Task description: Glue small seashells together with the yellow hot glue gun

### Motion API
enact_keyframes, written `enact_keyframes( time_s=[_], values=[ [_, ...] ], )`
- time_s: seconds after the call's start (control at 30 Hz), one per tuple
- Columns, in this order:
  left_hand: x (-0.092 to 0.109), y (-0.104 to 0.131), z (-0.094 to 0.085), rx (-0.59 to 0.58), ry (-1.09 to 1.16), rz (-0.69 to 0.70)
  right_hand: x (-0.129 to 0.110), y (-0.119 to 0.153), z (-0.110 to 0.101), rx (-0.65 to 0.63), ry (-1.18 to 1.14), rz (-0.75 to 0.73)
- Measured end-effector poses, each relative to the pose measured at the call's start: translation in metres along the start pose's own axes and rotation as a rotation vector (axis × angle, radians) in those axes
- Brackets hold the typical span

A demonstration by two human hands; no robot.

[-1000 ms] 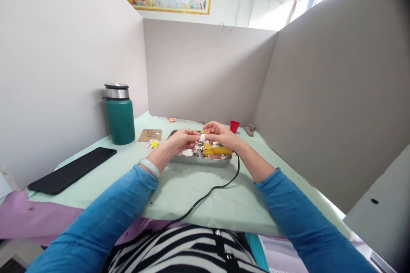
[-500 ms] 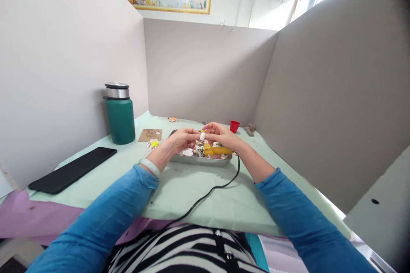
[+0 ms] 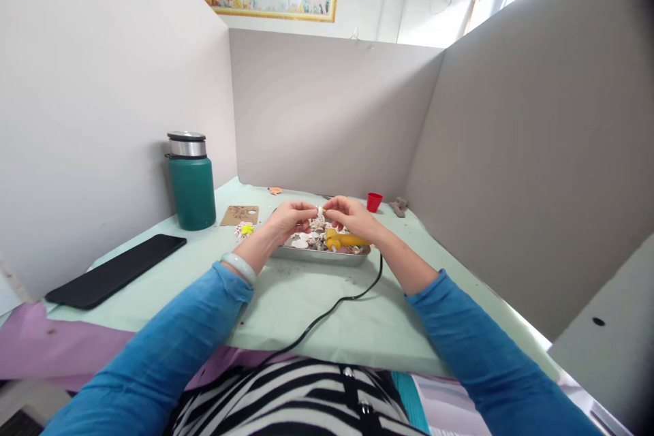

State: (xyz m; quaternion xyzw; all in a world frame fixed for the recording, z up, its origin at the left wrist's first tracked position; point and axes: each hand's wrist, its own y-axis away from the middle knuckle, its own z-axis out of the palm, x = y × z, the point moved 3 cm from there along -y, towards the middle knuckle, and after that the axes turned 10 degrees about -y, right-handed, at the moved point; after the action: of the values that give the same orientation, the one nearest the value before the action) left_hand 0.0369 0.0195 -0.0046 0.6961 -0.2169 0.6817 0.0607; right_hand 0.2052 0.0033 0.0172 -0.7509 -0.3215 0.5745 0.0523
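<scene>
Between the fingertips, above the metal tray [image 3: 311,254]: a small white shell [image 3: 320,213], pinched from both sides. Left hand [image 3: 287,219] curled, thumb and forefinger pressed onto the shell; right hand [image 3: 350,215] likewise, fingertips closed on its other end. Directly below, in the tray, a heap of mixed shells [image 3: 313,240] and a yellow glue gun [image 3: 346,240], black cord [image 3: 334,306] trailing toward the body. Further left on the pale green table cover [image 3: 286,300], a brown card [image 3: 240,216], a green thermos [image 3: 191,182], a black phone [image 3: 115,271]. Beyond the right hand, a small red cup [image 3: 374,201].
</scene>
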Motion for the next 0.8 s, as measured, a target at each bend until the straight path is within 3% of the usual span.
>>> enact_keyframes(
  time_s=[0.27, 0.53, 0.8],
  values=[
    [-0.002, -0.0035, -0.0027, 0.138, -0.26, 0.082, 0.0024, -0.0002, -0.0024, 0.151, 0.214, -0.112],
    [-0.0008, -0.005, 0.0018, 0.198, -0.6, 0.198, 0.0017, -0.0008, 0.0021, 0.17, 0.441, -0.267],
    [0.0033, -0.0002, 0.0065, 0.223, -0.868, 0.367, 0.0012, -0.0001, 0.0054, 0.111, 0.565, -0.274]
  ],
)
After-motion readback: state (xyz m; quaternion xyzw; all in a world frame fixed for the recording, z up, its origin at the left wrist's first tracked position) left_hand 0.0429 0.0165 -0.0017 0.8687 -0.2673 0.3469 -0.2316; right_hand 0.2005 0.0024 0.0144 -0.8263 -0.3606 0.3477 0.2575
